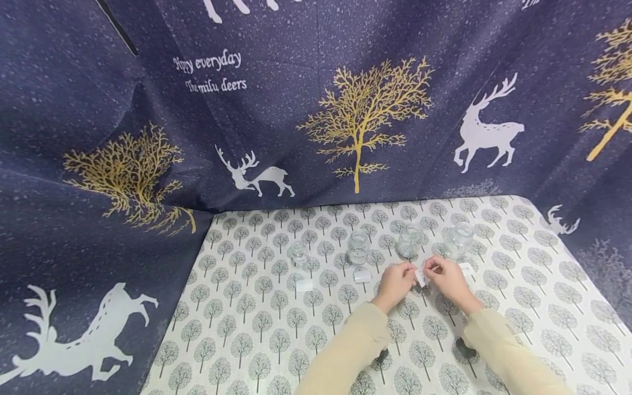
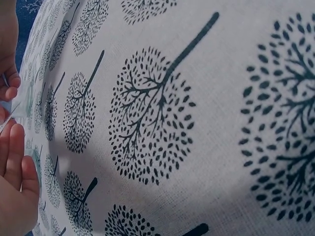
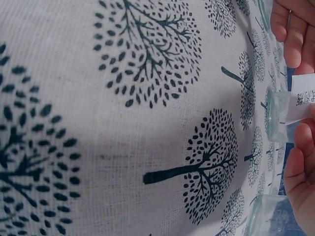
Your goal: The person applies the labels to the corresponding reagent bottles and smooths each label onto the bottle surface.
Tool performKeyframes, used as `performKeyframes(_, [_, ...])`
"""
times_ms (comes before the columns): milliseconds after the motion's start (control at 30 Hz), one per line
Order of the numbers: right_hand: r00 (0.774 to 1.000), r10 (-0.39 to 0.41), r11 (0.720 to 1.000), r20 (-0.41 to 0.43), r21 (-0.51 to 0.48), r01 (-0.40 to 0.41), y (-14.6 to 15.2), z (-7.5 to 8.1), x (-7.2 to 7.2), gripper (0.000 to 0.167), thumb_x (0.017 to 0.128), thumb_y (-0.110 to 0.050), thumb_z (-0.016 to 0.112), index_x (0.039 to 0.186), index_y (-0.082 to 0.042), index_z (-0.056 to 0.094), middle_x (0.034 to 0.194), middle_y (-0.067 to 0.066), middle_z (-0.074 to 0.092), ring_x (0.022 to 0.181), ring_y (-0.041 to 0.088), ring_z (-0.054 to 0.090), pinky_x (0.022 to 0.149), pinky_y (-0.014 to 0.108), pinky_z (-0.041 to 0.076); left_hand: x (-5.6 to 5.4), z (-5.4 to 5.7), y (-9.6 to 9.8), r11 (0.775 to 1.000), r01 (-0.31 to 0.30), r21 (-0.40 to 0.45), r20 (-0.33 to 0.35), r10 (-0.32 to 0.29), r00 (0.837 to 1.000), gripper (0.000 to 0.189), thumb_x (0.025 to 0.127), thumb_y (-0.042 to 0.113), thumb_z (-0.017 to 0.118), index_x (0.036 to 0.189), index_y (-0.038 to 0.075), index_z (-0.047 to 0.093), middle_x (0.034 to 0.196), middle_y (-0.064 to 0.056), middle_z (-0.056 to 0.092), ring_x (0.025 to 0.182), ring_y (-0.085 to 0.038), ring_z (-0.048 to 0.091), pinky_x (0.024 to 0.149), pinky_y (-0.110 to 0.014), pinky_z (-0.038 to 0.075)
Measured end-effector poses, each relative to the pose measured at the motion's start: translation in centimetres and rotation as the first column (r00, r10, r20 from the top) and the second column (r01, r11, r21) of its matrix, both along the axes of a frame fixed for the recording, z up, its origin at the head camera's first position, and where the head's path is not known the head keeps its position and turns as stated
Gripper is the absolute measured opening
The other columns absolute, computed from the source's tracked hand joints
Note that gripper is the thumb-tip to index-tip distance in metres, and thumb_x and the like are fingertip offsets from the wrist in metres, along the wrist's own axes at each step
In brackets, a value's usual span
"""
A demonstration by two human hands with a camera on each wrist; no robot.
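A small white paper label [image 1: 421, 276] is held between both hands above the table. My left hand [image 1: 399, 282] pinches its left side, and my right hand [image 1: 446, 278] pinches the right side. In the right wrist view, dark printed characters show on the label [image 3: 300, 98]. Just beyond the hands stand two clear glass jars, one [image 1: 410, 241] behind the label and another [image 1: 459, 238] behind the right hand. In the left wrist view, the fingertips of the left hand [image 2: 17, 172] nearly meet those of the right hand [image 2: 9, 73].
To the left stand a clear glass jar [image 1: 358, 247] and a smaller one [image 1: 298, 253]. White labels lie before them, one curved [image 1: 362, 275] and one flatter [image 1: 304, 285]. Another label [image 1: 466, 269] is right of the right hand. A tree-print cloth [image 1: 237, 329] covers the table; a dark blue curtain [image 1: 296, 109] hangs behind.
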State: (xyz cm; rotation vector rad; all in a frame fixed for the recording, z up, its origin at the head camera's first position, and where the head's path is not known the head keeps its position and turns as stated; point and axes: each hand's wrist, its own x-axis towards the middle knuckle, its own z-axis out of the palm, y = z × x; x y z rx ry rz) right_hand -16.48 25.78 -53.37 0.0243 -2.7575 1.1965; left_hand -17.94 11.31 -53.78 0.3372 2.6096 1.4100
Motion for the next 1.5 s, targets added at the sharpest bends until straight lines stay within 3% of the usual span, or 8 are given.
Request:
performKeyframes(233, [1.0,0.013,1.0,-0.013,0.003,-0.013,0.01,0.13,0.14,0.009,0.076,-0.003,0.063,0.072,-0.007,0.056,0.077,0.009,0.062,0.059,0.001,0.048,0.054,0.018,0.043,-0.04,0.15,-0.19,1.0,0.019,0.0,0.005,-0.019,1.0,0.013,0.081,0.016,0.057,0.089,0.018,0.067,0.062,0.011,0.061,0.052,0.002,0.046,0.055,-0.011,0.038])
performKeyframes(467, [0.999,0.037,0.999,-0.015,-0.009,-0.037,0.14,-0.06,0.23,0.009,0.075,0.0,0.061,0.073,-0.008,0.057,0.073,0.008,0.061,0.053,0.001,0.045,0.05,0.019,0.041,0.0,0.22,-0.42,0.999,0.024,0.031,0.075,-0.027,0.997,0.013,0.079,0.015,0.059,0.089,0.018,0.067,0.06,0.011,0.057,0.044,-0.002,0.041,0.046,-0.016,0.039])
performKeyframes(767, [0.999,0.04,0.999,-0.018,0.001,-0.04,0.29,-0.22,0.33,0.01,0.075,-0.001,0.062,0.073,-0.008,0.056,0.067,0.003,0.057,0.052,0.001,0.043,0.048,0.019,0.04,-0.32,-0.66,-0.58,0.994,0.056,-0.098,-0.01,-0.057,0.998,0.011,0.077,0.027,0.063,0.087,0.024,0.068,0.075,0.015,0.065,0.062,0.004,0.052,0.068,-0.013,0.043])
performKeyframes(933, [0.999,0.044,0.999,0.004,-0.019,-0.044,0.25,-0.09,0.41,0.01,0.075,0.0,0.062,0.074,-0.008,0.056,0.066,0.005,0.057,0.051,0.002,0.044,0.046,0.02,0.04,-0.29,-0.67,-0.58,0.992,0.069,-0.109,-0.043,-0.074,0.996,0.013,0.078,0.027,0.063,0.09,0.024,0.067,0.082,0.015,0.066,0.073,0.005,0.056,0.072,-0.012,0.044])
performKeyframes(1033, [0.998,0.052,0.998,0.023,-0.043,-0.051,0.22,-0.11,0.41,0.009,0.076,0.0,0.062,0.075,-0.007,0.056,0.064,0.007,0.057,0.05,0.003,0.045,0.044,0.02,0.04,-0.21,-0.5,-0.54,0.992,0.076,-0.101,-0.057,-0.082,0.995,0.015,0.079,0.021,0.06,0.093,0.022,0.066,0.082,0.013,0.066,0.071,0.004,0.055,0.069,-0.011,0.044])
performKeyframes(1200, [0.997,0.068,0.997,0.038,-0.05,-0.066,0.19,-0.13,0.43,0.008,0.077,0.0,0.061,0.076,-0.006,0.056,0.064,0.009,0.058,0.047,0.002,0.043,0.042,0.02,0.039,-0.15,-0.37,-0.44,0.994,0.06,-0.089,-0.064,-0.066,0.996,0.019,0.078,0.014,0.059,0.093,0.022,0.065,0.076,0.012,0.064,0.063,0.004,0.05,0.064,-0.011,0.041])
performKeyframes(1500, [0.995,0.093,0.995,0.044,-0.046,-0.091,-0.05,0.16,0.59,0.008,0.077,0.0,0.06,0.077,-0.006,0.055,0.068,0.008,0.057,0.05,0.002,0.042,0.044,0.02,0.039,-0.1,-0.36,-0.21,0.999,-0.002,-0.035,0.004,0.003,1.0,0.016,0.075,0.01,0.061,0.086,0.02,0.066,0.076,0.009,0.065,0.057,0.004,0.05,0.061,-0.011,0.042])
